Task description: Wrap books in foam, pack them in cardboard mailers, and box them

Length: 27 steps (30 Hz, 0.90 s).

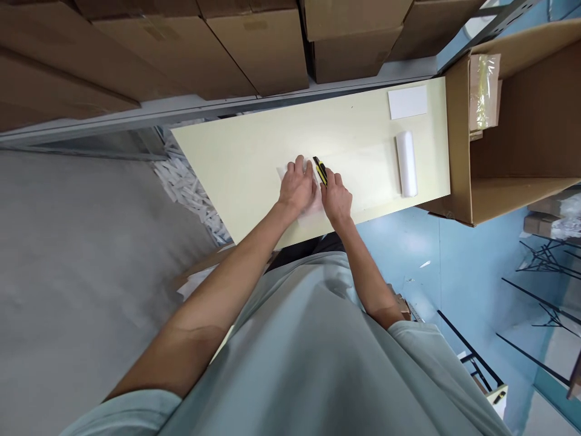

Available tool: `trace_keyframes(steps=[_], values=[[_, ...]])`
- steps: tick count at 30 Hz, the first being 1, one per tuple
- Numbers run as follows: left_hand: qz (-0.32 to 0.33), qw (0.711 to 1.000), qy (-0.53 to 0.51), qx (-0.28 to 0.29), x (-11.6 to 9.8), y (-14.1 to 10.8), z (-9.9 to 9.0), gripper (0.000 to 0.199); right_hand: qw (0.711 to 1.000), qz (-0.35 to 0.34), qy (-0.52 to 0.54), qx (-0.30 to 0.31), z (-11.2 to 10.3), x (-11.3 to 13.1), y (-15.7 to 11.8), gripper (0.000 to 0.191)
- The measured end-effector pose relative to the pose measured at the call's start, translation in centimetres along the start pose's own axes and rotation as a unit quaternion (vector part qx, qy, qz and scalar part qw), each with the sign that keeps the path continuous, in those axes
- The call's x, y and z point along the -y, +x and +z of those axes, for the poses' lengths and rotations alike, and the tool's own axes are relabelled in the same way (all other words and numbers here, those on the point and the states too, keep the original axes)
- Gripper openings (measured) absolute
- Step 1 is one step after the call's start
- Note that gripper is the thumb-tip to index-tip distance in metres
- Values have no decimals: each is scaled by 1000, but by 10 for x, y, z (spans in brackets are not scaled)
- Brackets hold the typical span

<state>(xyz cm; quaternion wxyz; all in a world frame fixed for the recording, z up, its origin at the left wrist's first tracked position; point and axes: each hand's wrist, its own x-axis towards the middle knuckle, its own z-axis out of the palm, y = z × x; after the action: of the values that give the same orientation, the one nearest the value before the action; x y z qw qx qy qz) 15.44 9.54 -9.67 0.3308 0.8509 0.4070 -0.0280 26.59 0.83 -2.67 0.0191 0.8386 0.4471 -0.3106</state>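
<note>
On the cream tabletop (245,157), near its front edge, my left hand (297,186) presses down on a thin, translucent sheet (311,213), its fingers bent and close together. Just to the right, my right hand (336,197) is closed around a yellow and black utility knife (320,171), whose front end points up and left. The two hands are close to each other. Part of the sheet is hidden under my left hand. A white roll (407,163) lies farther right, with a white rectangular card (407,102) behind it.
Brown cardboard boxes (258,51) line a shelf behind the table. At the right end stands a large open carton (458,145) with a smaller taped box (485,91) at its inner side. White paper strips (193,191) lie beyond the table's left edge.
</note>
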Motion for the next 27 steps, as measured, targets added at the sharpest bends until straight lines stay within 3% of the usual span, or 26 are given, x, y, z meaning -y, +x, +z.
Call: trace_keyframes(steps=[8, 22, 27], values=[[-26, 999, -32, -19, 4, 4, 11, 70, 1000, 2, -13, 1, 15, -11, -17, 55], [-32, 998, -48, 1, -5, 1, 4, 81, 995, 38, -62, 63, 48, -65, -119, 52], [-46, 997, -61, -10, -9, 3, 9, 76, 991, 41, -71, 103, 47, -78, -143, 54]])
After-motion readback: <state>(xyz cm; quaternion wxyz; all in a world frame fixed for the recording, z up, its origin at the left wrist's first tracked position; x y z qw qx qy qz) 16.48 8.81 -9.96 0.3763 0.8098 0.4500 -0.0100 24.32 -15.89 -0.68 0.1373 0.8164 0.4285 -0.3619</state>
